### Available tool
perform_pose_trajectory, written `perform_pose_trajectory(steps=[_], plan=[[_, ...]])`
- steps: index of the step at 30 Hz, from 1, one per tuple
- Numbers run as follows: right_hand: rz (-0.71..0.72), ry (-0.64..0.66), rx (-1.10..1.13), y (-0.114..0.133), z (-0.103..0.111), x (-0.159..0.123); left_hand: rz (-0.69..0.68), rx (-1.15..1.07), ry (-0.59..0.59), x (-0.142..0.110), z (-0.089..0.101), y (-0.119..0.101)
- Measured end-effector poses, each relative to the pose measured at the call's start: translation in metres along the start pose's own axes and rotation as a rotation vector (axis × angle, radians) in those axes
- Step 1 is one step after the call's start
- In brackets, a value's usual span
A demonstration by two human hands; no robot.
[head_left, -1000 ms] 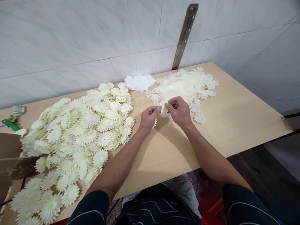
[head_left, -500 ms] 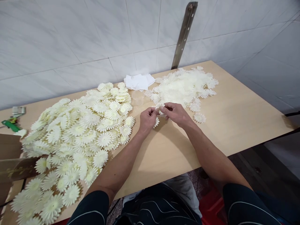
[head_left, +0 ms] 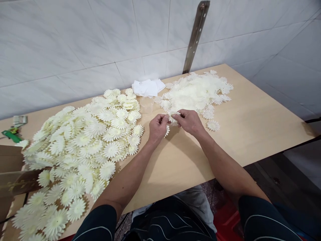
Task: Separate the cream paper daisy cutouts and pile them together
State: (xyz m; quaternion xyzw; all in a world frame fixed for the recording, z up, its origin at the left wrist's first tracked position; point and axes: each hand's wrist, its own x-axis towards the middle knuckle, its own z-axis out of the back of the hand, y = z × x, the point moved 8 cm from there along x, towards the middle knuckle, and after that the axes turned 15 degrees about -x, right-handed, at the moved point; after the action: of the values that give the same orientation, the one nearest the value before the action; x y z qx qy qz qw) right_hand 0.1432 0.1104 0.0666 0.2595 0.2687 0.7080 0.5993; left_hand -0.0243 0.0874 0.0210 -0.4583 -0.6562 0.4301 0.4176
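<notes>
Both hands meet over the middle of the table point(head_left: 175, 167), pinching a pale cream artificial flower point(head_left: 173, 117) between them. My left hand point(head_left: 157, 126) grips its left edge with thumb and forefinger. From the other side, my right hand point(head_left: 188, 121) pinches its right edge, thumb toward the left hand. Another cream petal piece point(head_left: 167, 131) shows just below the left fingers; I cannot tell whether it is held or lies on the table. A large heap of cream flower pieces point(head_left: 87, 134) lies to the left, and a smaller, thinner heap point(head_left: 195, 92) lies beyond the hands.
White paper point(head_left: 147, 88) lies at the wall side, with a clear round dish point(head_left: 146, 103) before it. A green-handled tool point(head_left: 12, 135) and a cardboard box point(head_left: 10, 164) are at far left. A metal upright point(head_left: 196, 36) stands against the tiled wall. A red stool point(head_left: 227, 221) is below.
The fingertips have drawn slightly apart, and more of the flower between them now shows. The heaps have stayed as they were.
</notes>
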Motion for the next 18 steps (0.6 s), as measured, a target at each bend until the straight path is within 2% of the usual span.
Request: perform_pose_trajectory(steps=[3,9,18], plan=[[-0.013,-0.012,-0.05,-0.0003,0.0017,-0.0003,0.003,-0.023,-0.031,0.0013,0.003,0.0003],[0.051,-0.031,-0.105,0.0068,0.0043,-0.0014,0.031,-0.028,-0.053,0.0029,0.0053,0.003],[0.014,-0.025,0.089,-0.0017,0.0024,0.0004,0.074,-0.051,-0.064,0.0031,0.0058,0.005]])
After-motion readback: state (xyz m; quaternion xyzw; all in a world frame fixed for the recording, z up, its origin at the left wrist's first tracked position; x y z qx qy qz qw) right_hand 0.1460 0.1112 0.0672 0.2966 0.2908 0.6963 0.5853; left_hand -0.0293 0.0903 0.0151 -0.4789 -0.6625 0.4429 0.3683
